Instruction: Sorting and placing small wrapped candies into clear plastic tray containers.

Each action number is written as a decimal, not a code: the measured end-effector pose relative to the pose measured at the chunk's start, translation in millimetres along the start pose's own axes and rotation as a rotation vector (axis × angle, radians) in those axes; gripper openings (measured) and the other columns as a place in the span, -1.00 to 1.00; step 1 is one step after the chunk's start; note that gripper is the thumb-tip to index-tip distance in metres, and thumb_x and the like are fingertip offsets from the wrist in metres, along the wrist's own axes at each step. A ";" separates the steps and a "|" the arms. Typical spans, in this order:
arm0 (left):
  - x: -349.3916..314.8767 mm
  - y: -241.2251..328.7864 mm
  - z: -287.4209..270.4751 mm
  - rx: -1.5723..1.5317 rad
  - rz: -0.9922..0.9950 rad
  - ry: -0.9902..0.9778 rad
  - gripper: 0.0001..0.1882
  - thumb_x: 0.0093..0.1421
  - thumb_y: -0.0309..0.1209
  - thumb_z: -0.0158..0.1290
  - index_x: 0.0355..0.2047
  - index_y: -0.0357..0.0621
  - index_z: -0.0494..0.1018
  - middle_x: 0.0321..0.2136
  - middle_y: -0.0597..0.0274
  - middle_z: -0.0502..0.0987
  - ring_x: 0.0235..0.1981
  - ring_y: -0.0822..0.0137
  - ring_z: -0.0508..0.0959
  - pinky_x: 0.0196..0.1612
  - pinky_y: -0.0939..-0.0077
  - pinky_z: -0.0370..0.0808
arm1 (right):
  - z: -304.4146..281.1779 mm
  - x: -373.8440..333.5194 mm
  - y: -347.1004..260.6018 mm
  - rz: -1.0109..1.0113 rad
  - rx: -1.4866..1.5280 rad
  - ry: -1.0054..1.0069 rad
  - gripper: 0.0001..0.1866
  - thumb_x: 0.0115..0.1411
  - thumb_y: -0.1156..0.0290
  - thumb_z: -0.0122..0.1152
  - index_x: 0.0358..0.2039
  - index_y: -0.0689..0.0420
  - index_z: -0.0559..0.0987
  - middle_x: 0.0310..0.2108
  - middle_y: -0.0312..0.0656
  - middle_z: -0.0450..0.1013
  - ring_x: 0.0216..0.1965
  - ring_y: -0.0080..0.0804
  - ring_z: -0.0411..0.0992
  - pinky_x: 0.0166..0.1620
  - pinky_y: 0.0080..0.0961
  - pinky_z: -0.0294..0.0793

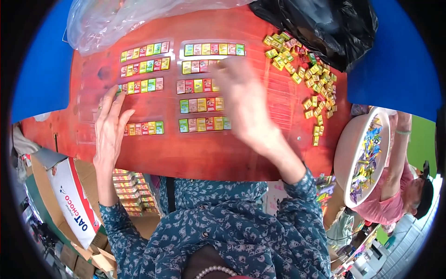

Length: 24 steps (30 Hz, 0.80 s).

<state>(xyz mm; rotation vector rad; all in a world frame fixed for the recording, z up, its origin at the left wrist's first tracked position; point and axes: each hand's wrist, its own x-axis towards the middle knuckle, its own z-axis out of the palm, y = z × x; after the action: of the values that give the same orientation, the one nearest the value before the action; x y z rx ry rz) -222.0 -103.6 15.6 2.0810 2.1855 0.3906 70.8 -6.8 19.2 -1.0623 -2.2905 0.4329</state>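
Two clear plastic trays lie side by side on the red table, the left tray and the right tray. Both carry rows of tiny boxes in yellow, red, pink and green. My left hand has its fingers stretched out, with fingertips at the left end of the third row of small boxes. That hand partly covers the left end of the lowest row. Over the right side of the right tray, my right hand is smeared by motion. Its fingers cannot be made out, and it hides the right ends of several rows.
Loose small boxes are scattered at the table's right. A black plastic bag and clear plastic sheeting lie along the far edge. Another person is beside a white basin of wrapped pieces. An open carton stands lower left.
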 end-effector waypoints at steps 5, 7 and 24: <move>38.5 50.3 -11.9 -0.084 0.337 0.034 -0.63 0.08 -0.60 0.25 -0.07 -0.35 0.53 0.12 -0.07 0.44 0.17 -0.09 0.44 0.13 0.16 0.49 | -45.9 -32.3 79.7 0.159 -0.300 0.271 -0.65 0.04 0.70 0.31 -0.12 0.25 0.57 -0.29 0.06 0.49 -0.23 0.07 0.45 -0.15 -0.15 0.45; 62.7 82.6 -3.2 -0.134 0.519 0.052 -0.64 0.03 -0.60 0.27 -0.12 -0.33 0.54 0.07 -0.08 0.47 0.15 -0.10 0.46 0.11 0.16 0.51 | -52.7 -43.5 98.2 0.252 -0.334 0.196 -0.75 0.04 0.64 0.27 -0.21 0.27 0.60 -0.34 0.05 0.46 -0.24 0.07 0.44 -0.15 -0.12 0.45; 163.3 223.3 109.2 -0.223 0.943 0.050 -0.89 0.10 -0.59 0.01 -0.33 -0.32 0.44 -0.23 -0.05 0.46 -0.16 0.00 0.54 -0.12 0.20 0.53 | -61.1 -24.1 144.6 0.323 -0.263 0.342 -0.88 0.15 0.53 0.25 -0.30 0.27 0.57 -0.33 0.12 0.48 -0.33 0.15 0.51 -0.29 -0.07 0.51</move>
<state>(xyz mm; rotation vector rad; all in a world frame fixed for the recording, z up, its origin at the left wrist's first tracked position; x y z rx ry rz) 10.7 78.8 -16.3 2.8188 0.9567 0.7011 206.3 69.0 -14.6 -1.5183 -1.9112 0.0602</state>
